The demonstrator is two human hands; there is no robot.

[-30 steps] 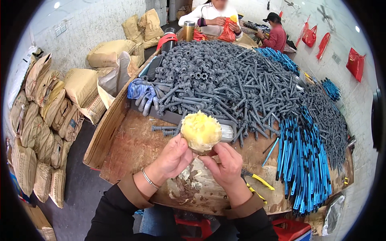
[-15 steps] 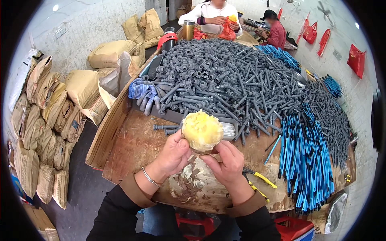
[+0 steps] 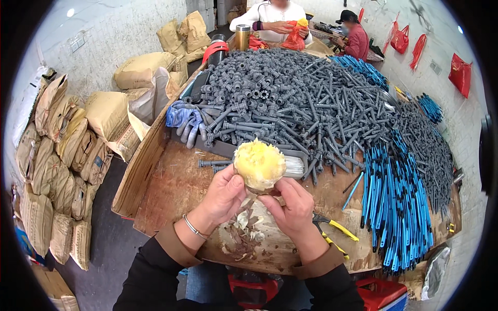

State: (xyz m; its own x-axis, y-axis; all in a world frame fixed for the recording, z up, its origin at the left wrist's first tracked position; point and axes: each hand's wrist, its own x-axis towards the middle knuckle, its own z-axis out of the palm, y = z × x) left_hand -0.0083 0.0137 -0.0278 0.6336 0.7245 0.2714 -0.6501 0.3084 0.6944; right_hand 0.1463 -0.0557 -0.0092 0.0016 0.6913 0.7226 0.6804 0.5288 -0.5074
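Note:
Between both hands, above the near part of the table, is a partly peeled sweet potato [image 3: 259, 165] with yellow flesh and a ragged, broken top. My left hand [image 3: 226, 196] grips its left side, thumb toward me. At its lower right, the fingers of my right hand [image 3: 290, 206] are closed on its edge. The underside is partly hidden by my fingers. Beneath my hands, brownish and pale peel scraps [image 3: 244, 233] lie on the wooden table [image 3: 171, 194].
Dark grey plastic fittings [image 3: 270, 93] are heaped across the table, with blue-and-black strips [image 3: 394, 207] at right. Yellow-handled pliers [image 3: 334, 228] lie near my right hand. Blue-and-grey gloves [image 3: 187, 120] rest at left. Stacked sacks [image 3: 62, 171] line the left wall. Two people sit beyond the heap.
The sweet potato has tipped slightly and shifted a little to the left in my hands. Both hands keep their hold. Across the table, a person's hands have moved slightly around a red bag.

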